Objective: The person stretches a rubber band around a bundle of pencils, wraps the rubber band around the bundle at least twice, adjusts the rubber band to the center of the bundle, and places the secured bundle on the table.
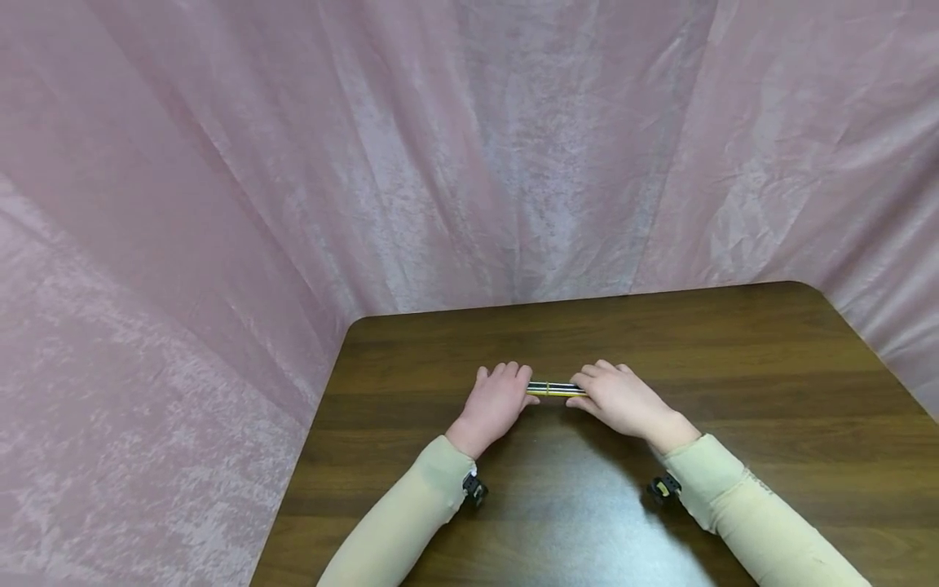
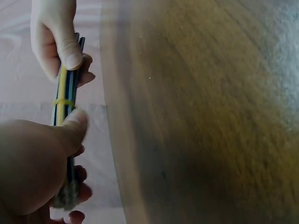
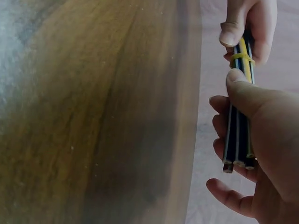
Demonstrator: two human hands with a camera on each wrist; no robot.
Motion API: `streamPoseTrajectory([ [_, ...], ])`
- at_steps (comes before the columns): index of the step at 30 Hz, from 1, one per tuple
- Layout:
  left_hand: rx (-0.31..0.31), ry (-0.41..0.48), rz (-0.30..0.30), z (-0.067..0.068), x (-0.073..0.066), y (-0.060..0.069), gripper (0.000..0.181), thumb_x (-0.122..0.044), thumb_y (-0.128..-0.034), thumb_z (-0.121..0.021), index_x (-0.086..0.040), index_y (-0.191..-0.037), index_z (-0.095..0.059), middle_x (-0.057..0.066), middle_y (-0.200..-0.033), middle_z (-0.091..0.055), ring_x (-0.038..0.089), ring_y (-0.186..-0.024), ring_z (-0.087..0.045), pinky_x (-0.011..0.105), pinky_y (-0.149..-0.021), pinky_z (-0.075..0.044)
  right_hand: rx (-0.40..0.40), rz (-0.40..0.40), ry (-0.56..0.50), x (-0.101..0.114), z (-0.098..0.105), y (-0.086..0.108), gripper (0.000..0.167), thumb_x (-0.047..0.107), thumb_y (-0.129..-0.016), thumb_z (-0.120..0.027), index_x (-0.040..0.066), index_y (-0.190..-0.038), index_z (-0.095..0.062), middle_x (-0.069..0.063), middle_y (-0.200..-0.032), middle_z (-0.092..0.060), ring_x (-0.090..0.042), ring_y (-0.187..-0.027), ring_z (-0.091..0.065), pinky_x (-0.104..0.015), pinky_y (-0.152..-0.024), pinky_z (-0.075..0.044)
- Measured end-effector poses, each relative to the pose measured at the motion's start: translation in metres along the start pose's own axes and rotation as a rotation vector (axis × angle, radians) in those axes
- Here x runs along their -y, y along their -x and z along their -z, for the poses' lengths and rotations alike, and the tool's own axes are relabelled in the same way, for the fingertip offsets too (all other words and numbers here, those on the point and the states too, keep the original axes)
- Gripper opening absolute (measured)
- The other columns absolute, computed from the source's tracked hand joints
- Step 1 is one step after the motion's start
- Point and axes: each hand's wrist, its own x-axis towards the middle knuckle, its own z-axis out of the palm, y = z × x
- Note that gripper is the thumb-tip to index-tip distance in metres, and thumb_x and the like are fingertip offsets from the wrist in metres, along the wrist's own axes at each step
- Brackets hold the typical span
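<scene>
A slim bundle of pencils [image 1: 553, 389], dark and yellow with pale stripes, is held level above the table between both hands. Round its middle runs a yellow rubber band [image 2: 63, 101]. My left hand [image 1: 495, 405] grips one end, thumb on the near side and fingers behind. The other end is in my right hand [image 1: 622, 399], whose thumb lies along the pencils in the right wrist view. Blunt pencil ends [image 3: 239, 163] poke out past that palm. Between the two thumbs a short banded stretch stays uncovered.
The brown wood-grain table [image 1: 770, 367] has rounded far corners. Pink velvety curtains [image 1: 513, 163] hang behind it and along its left side. A small black camera [image 1: 475, 489] sits at the left wrist, another camera [image 1: 663, 487] at the right.
</scene>
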Motion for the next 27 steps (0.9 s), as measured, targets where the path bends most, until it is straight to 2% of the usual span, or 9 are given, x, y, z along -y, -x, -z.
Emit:
streamPoseTrajectory([
  [5,0.049,0.089,-0.004,-0.004,0.005,-0.006,0.037,-0.049,-0.1004,-0.072,-0.017,-0.119,-0.066,-0.001,-0.107,-0.069,0.018,-0.097,-0.067,0.038,-0.078,-0.045,-0.023,-0.025,-0.001,-0.01,-0.002,-0.002,0.029,0.035,-0.095,-0.082,0.011,-0.11,-0.076,-0.001,-0.098,-0.069,-0.028,-0.095,-0.064,-0.05,-0.077,-0.05],
  [10,0.093,0.144,0.008,-0.014,0.007,-0.014,0.033,-0.046,-0.0998,-0.074,-0.019,-0.118,-0.068,-0.003,-0.104,-0.07,0.018,-0.096,-0.067,0.038,-0.078,-0.045,0.004,-0.065,-0.032,-0.02,-0.008,-0.006,0.029,0.032,-0.093,-0.085,0.011,-0.112,-0.078,-0.001,-0.1,-0.069,-0.03,-0.096,-0.065,-0.052,-0.077,-0.051],
  [16,0.092,0.131,0.051,-0.027,0.005,-0.023,0.033,-0.047,-0.0995,-0.074,-0.019,-0.118,-0.073,-0.001,-0.108,-0.068,0.021,-0.1,-0.064,0.041,-0.082,-0.047,0.03,-0.113,-0.073,-0.029,-0.017,-0.011,0.029,0.028,-0.094,-0.084,0.01,-0.116,-0.078,-0.005,-0.105,-0.07,-0.032,-0.099,-0.066,-0.056,-0.079,-0.053],
  [22,0.089,0.173,0.115,-0.031,0.006,-0.024,0.035,-0.047,-0.101,-0.072,-0.02,-0.124,-0.072,0.001,-0.118,-0.066,0.023,-0.107,-0.06,0.044,-0.087,-0.047,0.031,-0.142,-0.096,-0.032,-0.022,-0.013,0.028,0.027,-0.095,-0.083,0.011,-0.117,-0.077,-0.005,-0.107,-0.07,-0.031,-0.1,-0.066,-0.056,-0.079,-0.054],
  [27,0.082,0.183,0.128,-0.034,0.009,-0.024,0.038,-0.048,-0.1008,-0.072,-0.021,-0.127,-0.071,0.001,-0.121,-0.064,0.023,-0.11,-0.059,0.044,-0.088,-0.046,0.028,-0.152,-0.097,-0.032,-0.022,-0.012,0.029,0.026,-0.095,-0.084,0.011,-0.118,-0.077,-0.005,-0.108,-0.07,-0.033,-0.102,-0.066,-0.056,-0.081,-0.054],
])
